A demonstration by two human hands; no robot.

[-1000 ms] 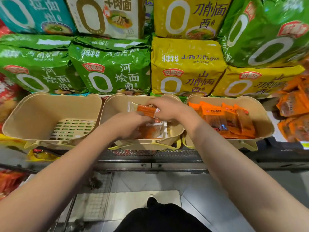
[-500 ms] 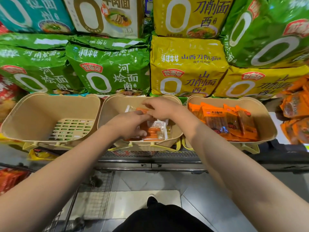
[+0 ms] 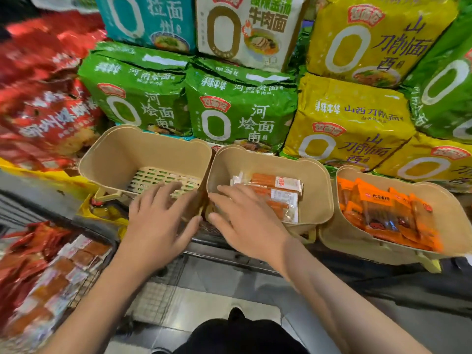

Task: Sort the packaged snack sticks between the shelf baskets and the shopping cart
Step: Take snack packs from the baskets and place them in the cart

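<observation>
Three beige baskets stand in a row on the shelf edge. The left basket (image 3: 112,159) holds nothing. The middle basket (image 3: 316,190) holds clear-wrapped orange snack sticks (image 3: 277,190). The right basket (image 3: 332,233) holds orange-packaged snack sticks (image 3: 383,213). My left hand (image 3: 158,221) hovers with spread fingers over the left basket's front rim, holding nothing. My right hand (image 3: 247,221) is spread over the middle basket's front left corner, also holding nothing. The shopping cart (image 3: 84,272) at lower left carries red and clear snack packs (image 3: 46,272).
Big green, yellow, teal and white noodle bags (image 3: 237,111) are stacked right behind the baskets. Red bags (image 3: 43,103) fill the shelf at the left. A metal shelf rail (image 3: 229,254) runs below the baskets, with floor beneath.
Both hands let go of the snack packs in the middle basket and drew back toward me, fingers spreading. The view swung left, bringing the cart into sight.
</observation>
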